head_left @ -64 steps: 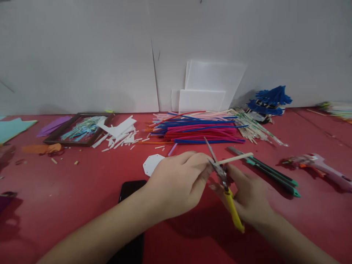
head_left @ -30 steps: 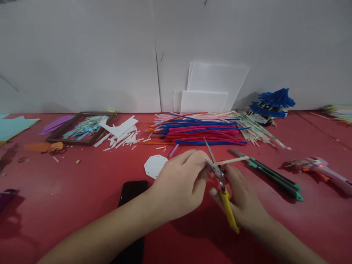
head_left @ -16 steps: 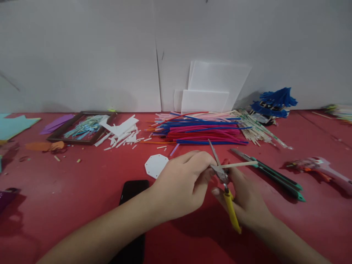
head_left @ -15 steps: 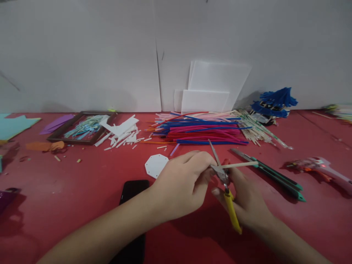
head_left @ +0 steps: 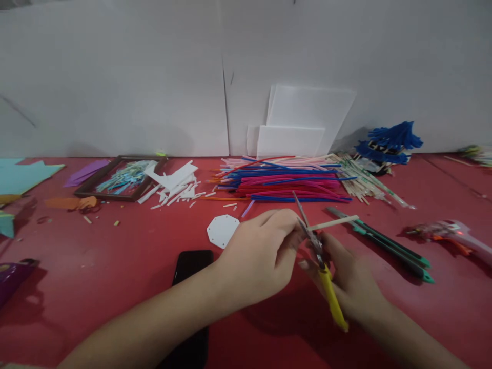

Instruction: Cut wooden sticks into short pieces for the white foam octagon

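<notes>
Stick [head_left: 334, 223]: slim, straight, pale rod, lying across the scissors [head_left: 322, 261], free end toward 3 o'clock.
Blades [head_left: 301, 210]: dull metal, parted in a V, the stick at its root; yellow handle [head_left: 333, 302] slants toward 5 o'clock, with 12 toward the wall [head_left: 154, 77].
Left hand [head_left: 257, 256]: fingers clamped together on the stick's left end; the contact is partly hidden.
Right hand [head_left: 353, 282]: closed on the scissors, some fingers out of sight.
Frame [head_left: 111, 197]: brown, rectangular, at 10 o'clock, containing pale green and blue strips [head_left: 125, 177].
Stems [head_left: 288, 179]: fuzzy, pink, red and blue, heaped between 11 and 12 o'clock.
Disc [head_left: 222, 230]: flat white octagon with tiny holes, at 10 o'clock.
Phone [head_left: 194, 264]: glossy black, at 9 o'clock, partly hidden by the left forearm [head_left: 165, 312].
Glue gun [head_left: 461, 233]: near 3 o'clock, cut off by the right edge.
</notes>
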